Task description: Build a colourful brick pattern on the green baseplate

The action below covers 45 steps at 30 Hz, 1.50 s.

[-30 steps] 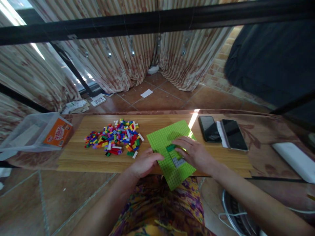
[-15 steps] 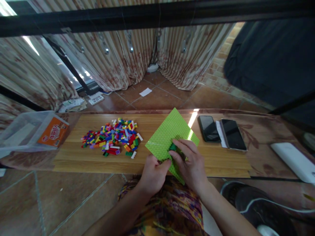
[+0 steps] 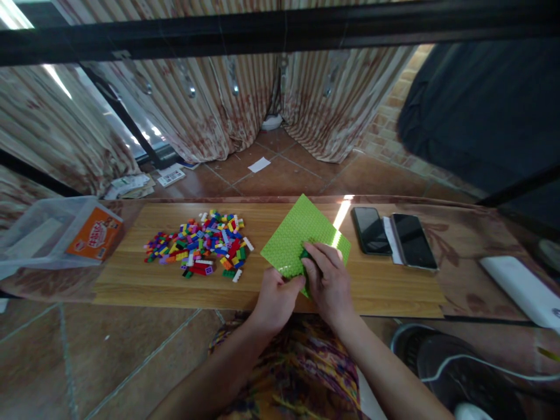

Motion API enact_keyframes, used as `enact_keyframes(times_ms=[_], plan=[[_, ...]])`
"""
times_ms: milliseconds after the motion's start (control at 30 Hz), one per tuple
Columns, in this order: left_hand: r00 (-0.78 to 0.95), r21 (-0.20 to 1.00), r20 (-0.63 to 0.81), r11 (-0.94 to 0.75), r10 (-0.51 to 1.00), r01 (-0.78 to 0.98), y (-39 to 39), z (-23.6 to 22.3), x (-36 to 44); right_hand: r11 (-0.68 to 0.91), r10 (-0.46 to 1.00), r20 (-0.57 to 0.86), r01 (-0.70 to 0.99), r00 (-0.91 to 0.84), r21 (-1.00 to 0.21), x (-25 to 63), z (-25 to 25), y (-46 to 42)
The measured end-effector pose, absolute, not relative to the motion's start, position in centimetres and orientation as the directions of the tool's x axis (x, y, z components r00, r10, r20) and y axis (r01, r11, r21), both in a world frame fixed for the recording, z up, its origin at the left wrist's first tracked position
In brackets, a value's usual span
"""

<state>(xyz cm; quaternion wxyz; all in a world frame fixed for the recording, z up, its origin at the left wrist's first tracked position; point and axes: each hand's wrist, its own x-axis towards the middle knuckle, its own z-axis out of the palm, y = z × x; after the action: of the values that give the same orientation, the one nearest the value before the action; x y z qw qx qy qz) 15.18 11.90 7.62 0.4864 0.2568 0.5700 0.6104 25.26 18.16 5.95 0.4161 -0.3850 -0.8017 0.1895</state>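
Observation:
A lime-green studded baseplate (image 3: 297, 224) is turned cornerwise over the middle of the wooden board. My left hand (image 3: 277, 297) pinches its near left edge, thumb on top. Over the plate's near right part, my right hand (image 3: 328, 280) closes its fingers on a dark green brick (image 3: 305, 254), which shows only in part between thumb and fingertips. Whether the brick is pressed onto the studs I cannot tell. To the left lies a loose pile of colourful toy bricks (image 3: 205, 239), apart from both hands.
Two phones (image 3: 371, 230) lie on the right, with white paper between them. Beyond them is a white oblong device (image 3: 520, 289). A clear plastic tub (image 3: 52, 233) with an orange label stands at the far left. The wooden board (image 3: 175, 294) carries the bricks.
The baseplate has tipped, its near corner now higher in view and its far corner shifted slightly left. My right hand has moved slightly left with it; my left hand keeps its pinch.

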Motion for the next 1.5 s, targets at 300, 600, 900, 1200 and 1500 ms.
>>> enact_keyframes(times_ms=[300, 600, 900, 1200, 1500], plan=[[-0.396, 0.827, -0.359, 0.092, 0.845, -0.555, 14.3, 4.0, 14.1, 0.596, 0.785, 0.453, 0.318, -0.422, -0.737, 23.6, 1.6, 22.0], [-0.378, 0.703, -0.473, 0.083, 0.796, -0.707, 14.2, 2.8, 13.9, 0.632, 0.767, 0.487, 0.362, -0.417, -0.685, 22.5, -0.4, 21.3], [-0.336, 0.651, -0.51, 0.1, 0.791, -0.752, 14.2, 2.3, 13.5, 0.491, 0.849, 0.392, 0.254, -0.355, -0.833, 22.5, 0.4, 22.2], [-0.339, 0.615, -0.557, 0.103, 0.758, -0.782, 14.2, 1.9, 13.1, -0.111, 0.994, -0.107, -0.184, -0.034, -0.977, 25.1, 1.1, 24.8], [-0.33, 0.625, -0.548, 0.115, 0.769, -0.772, 14.3, 2.4, 13.4, 0.41, 0.892, 0.222, 0.499, -0.393, -0.764, 26.1, 1.2, 22.9]])
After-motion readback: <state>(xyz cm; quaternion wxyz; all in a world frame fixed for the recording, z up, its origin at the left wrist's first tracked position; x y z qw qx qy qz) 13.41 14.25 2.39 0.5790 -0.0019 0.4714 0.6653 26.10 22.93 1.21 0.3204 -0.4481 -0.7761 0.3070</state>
